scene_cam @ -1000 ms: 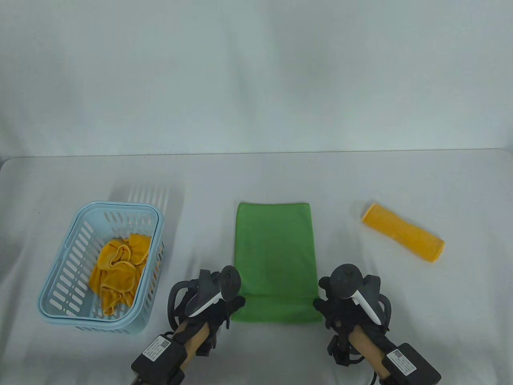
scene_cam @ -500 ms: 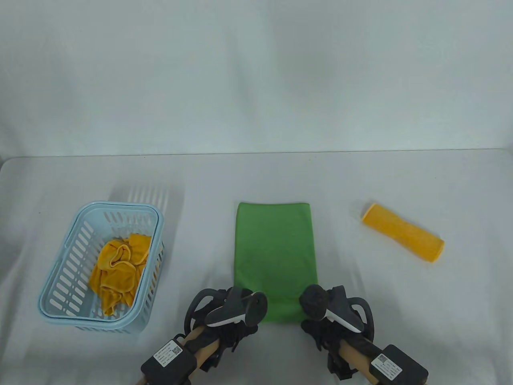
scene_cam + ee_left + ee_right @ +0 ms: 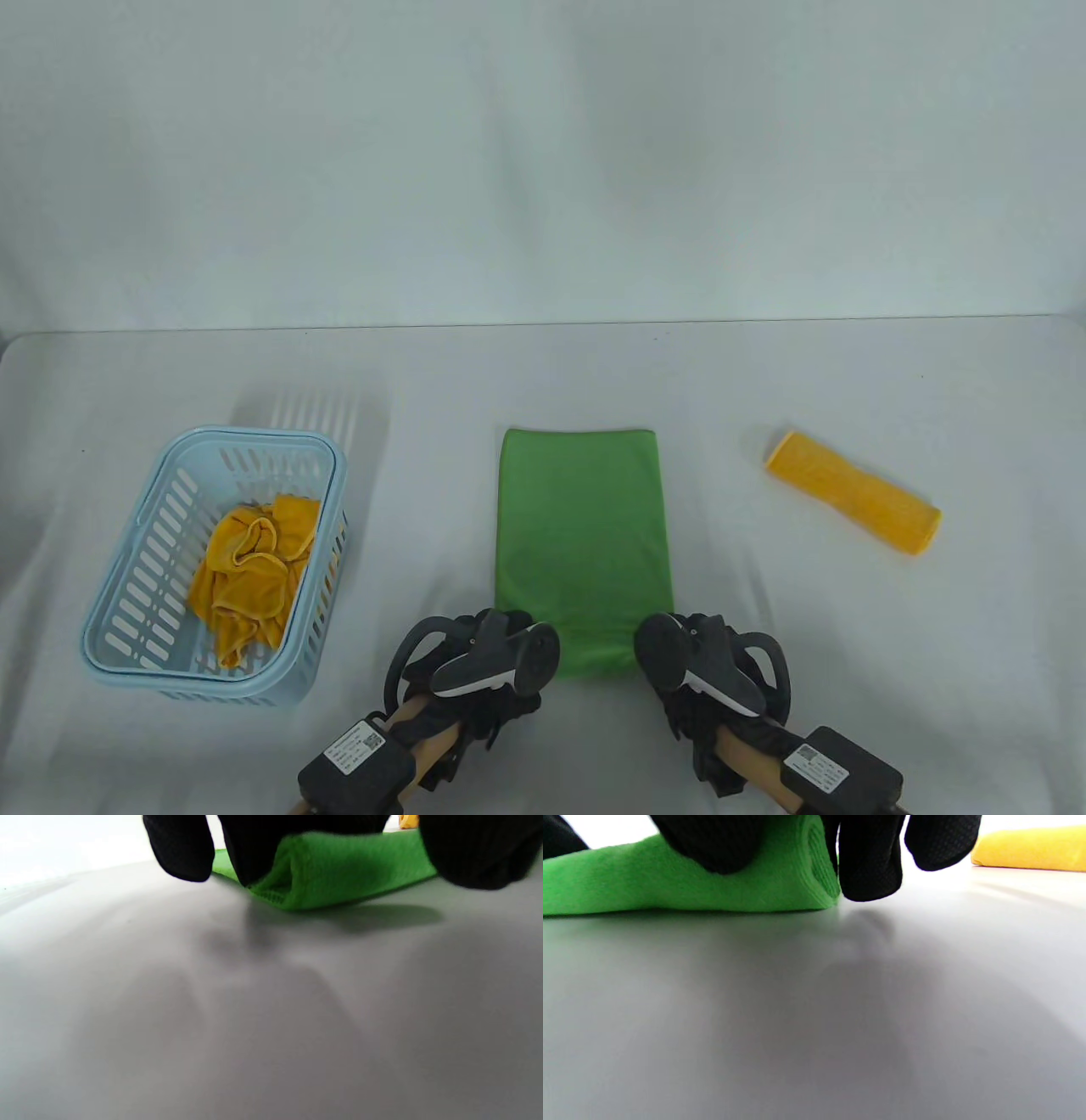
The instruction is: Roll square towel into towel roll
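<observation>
Green towel (image 3: pixel 582 535) lies mid-table, folded to a strip whose long axis runs away from me. I judge rolling barely begun — only the near end is curled over, most still flat. My left hand (image 3: pixel 484 671) and right hand (image 3: pixel 700 666) pinch that roll's two ends.
</observation>
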`<state>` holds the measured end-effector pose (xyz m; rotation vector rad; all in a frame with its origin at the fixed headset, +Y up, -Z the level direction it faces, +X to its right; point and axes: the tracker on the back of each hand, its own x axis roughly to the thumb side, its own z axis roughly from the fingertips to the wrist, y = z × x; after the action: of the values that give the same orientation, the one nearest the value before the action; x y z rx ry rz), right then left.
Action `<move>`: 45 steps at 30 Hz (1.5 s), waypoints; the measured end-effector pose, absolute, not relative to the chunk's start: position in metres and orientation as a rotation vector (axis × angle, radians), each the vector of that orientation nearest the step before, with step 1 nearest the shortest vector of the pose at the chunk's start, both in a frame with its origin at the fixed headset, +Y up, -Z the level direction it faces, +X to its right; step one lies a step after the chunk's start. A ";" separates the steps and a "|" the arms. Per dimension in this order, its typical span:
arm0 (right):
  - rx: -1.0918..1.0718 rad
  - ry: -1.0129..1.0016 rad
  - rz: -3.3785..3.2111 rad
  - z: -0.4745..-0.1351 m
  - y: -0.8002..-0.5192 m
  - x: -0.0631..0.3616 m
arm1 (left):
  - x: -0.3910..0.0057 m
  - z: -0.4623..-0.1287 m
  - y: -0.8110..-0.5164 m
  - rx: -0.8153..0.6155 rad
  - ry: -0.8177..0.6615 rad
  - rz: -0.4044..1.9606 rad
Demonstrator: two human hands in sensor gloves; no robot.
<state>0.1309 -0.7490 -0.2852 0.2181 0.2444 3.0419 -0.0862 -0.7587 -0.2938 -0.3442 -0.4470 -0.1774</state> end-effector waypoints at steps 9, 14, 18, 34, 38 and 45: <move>0.073 0.307 2.778 -0.302 -0.747 0.153 | -0.099 -0.310 -0.749 -0.327 -0.389 -0.098; 0.036 0.361 2.657 -0.308 -0.747 0.166 | -0.118 -0.319 -0.743 -0.380 -0.322 0.128; 0.019 0.435 2.581 -0.310 -0.749 0.171 | -0.127 -0.322 -0.741 -0.439 -0.281 0.252; -0.104 0.438 2.609 -0.313 -0.756 0.172 | -0.130 -0.328 -0.750 -0.384 -0.131 0.270; -0.172 0.356 2.654 -0.312 -0.758 0.172 | -0.128 -0.327 -0.751 -0.317 -0.082 0.193; -0.221 0.337 2.658 -0.314 -0.756 0.179 | -0.135 -0.330 -0.751 -0.297 -0.029 0.191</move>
<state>0.1785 -0.7564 -0.3135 -0.2212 0.3372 2.6582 -0.1346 -0.7514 -0.3302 -0.2968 -0.0292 0.1909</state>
